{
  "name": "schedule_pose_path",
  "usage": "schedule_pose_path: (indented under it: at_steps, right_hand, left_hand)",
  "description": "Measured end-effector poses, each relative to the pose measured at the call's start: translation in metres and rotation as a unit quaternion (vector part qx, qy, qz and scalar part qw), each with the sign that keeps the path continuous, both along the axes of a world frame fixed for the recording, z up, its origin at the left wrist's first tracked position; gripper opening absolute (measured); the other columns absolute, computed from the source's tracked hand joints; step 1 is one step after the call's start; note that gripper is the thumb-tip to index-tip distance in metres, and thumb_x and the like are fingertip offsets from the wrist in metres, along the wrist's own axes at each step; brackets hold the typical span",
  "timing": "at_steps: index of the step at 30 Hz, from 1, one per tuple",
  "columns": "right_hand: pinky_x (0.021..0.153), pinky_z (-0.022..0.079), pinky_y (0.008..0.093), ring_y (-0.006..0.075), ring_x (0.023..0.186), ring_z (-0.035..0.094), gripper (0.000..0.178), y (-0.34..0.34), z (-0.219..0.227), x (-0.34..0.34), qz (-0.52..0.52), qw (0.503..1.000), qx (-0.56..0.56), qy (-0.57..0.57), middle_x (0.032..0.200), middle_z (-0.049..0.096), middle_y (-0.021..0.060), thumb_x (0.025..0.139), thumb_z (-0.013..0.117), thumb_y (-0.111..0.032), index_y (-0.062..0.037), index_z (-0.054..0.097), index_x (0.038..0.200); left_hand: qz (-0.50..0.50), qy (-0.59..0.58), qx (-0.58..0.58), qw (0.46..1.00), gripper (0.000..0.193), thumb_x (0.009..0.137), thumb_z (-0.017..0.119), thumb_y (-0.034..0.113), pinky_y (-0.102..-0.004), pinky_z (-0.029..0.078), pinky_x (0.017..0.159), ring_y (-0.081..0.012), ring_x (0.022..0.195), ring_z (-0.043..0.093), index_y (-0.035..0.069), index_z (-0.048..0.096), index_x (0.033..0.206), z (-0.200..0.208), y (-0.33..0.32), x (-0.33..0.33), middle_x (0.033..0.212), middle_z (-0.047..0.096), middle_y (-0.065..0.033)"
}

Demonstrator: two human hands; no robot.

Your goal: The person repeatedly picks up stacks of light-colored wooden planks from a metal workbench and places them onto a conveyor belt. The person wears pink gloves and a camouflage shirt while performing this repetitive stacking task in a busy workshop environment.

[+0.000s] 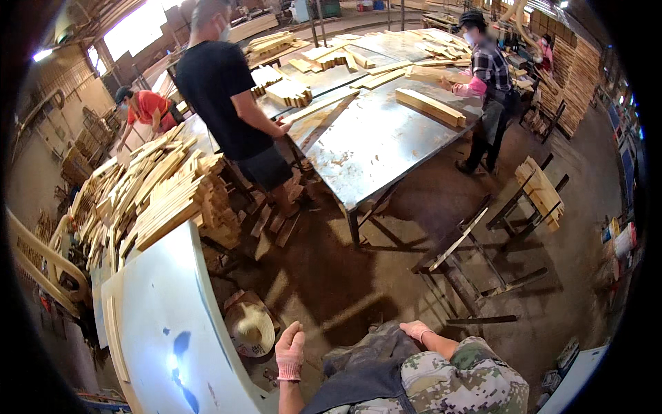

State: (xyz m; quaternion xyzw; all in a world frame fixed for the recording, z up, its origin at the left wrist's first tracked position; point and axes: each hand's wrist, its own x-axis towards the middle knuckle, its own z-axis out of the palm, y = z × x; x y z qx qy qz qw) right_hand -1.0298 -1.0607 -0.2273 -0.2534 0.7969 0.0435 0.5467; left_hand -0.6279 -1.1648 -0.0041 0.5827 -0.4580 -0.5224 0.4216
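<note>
My left hand [289, 353], in a pale pink work glove, is raised just right of the light blue-white tabletop [162, 303]. Its fingers are curled together, and nothing shows in them. At the right side of my lap my right hand [416, 330], gloved the same way, is closed on the edge of a dark apron [369, 352]. The apron lies bunched over my camouflage clothing [462, 379]. Left of my left hand, a pale straw hat [252, 328] rests low beside the tabletop.
Stacked wooden strips [169, 200] crowd the left. Ahead stands a metal-topped table [358, 152] with a wooden beam [431, 108]. A person in black [221, 103] and another in a checked shirt [491, 76] stand beside it. Metal frames [476, 262] occupy the floor at right.
</note>
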Motion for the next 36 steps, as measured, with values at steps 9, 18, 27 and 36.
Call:
schedule_pose_path:
  at_steps: [9,18,27,36]
  right_hand:
    - [0.106,0.049,0.0442,0.0351,0.124,0.067,0.050,-0.133,0.031,-0.110,-0.054,0.982,-0.169,-0.061,0.128,0.074,0.0190,0.104,0.059,-0.048,-0.0046,0.074,0.123]
    - [0.075,0.053,0.0350,0.0152,0.082,0.059,0.036,-0.256,0.004,-0.132,-0.185,0.939,-0.204,-0.205,0.099,0.067,0.0010,0.103,0.068,-0.036,-0.0083,0.074,0.125]
    - [0.081,0.053,0.0388,0.0201,0.087,0.065,0.043,-0.377,0.010,-0.272,-0.228,0.954,-0.143,-0.134,0.103,0.074,0.0066,0.103,0.066,-0.042,-0.0038,0.073,0.122]
    - [0.050,0.029,0.0275,0.0069,0.056,0.037,0.028,-0.514,0.075,-0.350,-0.377,0.885,-0.130,-0.241,0.070,0.041,-0.0065,0.105,0.062,-0.017,-0.0174,0.051,0.080]
  left_hand:
    - [-0.130,0.030,0.064,0.989,0.043,0.103,0.071,0.014,-0.0331,0.051,0.109,-0.0202,0.124,0.067,-0.002,0.065,0.142,-0.011,-0.147,-0.154,0.134,0.072,-0.0131]
    - [-0.189,-0.008,0.126,0.974,0.044,0.104,0.070,0.017,-0.0327,0.050,0.110,-0.0218,0.126,0.066,-0.001,0.064,0.143,-0.022,-0.295,-0.243,0.137,0.071,-0.0143]
    - [-0.266,-0.089,0.093,0.955,0.053,0.103,0.067,0.034,-0.0354,0.048,0.111,-0.0261,0.130,0.066,-0.003,0.065,0.141,-0.077,-0.507,-0.340,0.138,0.071,-0.0175]
    - [-0.275,-0.119,-0.067,0.952,0.055,0.096,0.076,0.036,-0.0411,0.050,0.111,-0.0320,0.130,0.067,0.002,0.068,0.138,0.030,-0.714,-0.447,0.135,0.072,-0.0194]
